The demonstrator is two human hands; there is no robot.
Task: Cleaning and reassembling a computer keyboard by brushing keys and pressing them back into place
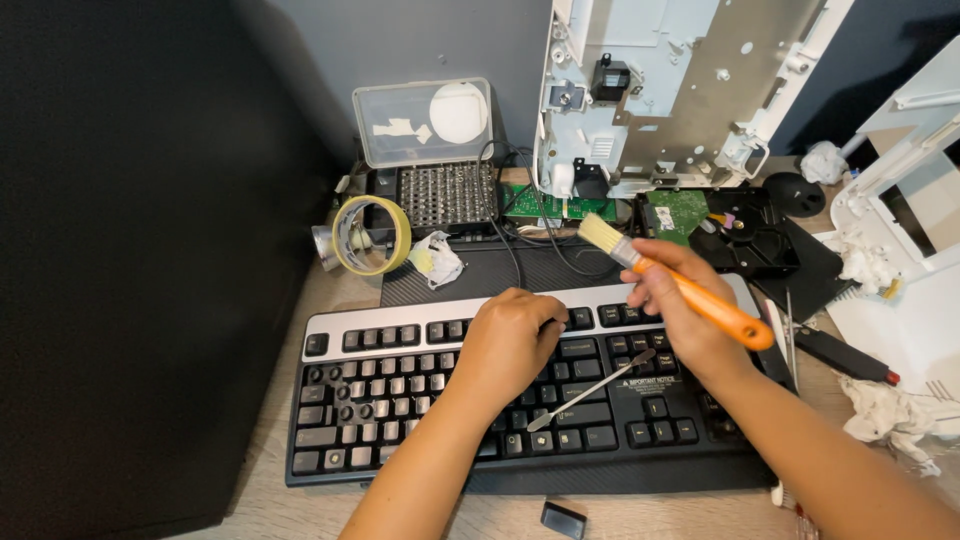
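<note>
A black and silver keyboard (380, 395) lies across the wooden desk, with several keycaps gone on its left side. My left hand (505, 345) rests curled on the middle keys near the top row, holding nothing that I can see. My right hand (680, 320) grips a paintbrush (690, 298) with an orange handle; its pale bristles point up and left, above the keyboard's top edge. A thin metal pry tool (590, 390) lies slanted on the keys just below my right hand. One loose black keycap (563, 519) sits on the desk in front of the keyboard.
A roll of yellow tape (372, 235), a screwdriver bit case with clear lid (430, 150) and crumpled paper (435, 260) sit behind the keyboard. A white opened machine chassis (670, 90) with green circuit boards (680, 210) stands at the back. A dark panel (140, 250) fills the left; white parts and tissues lie right.
</note>
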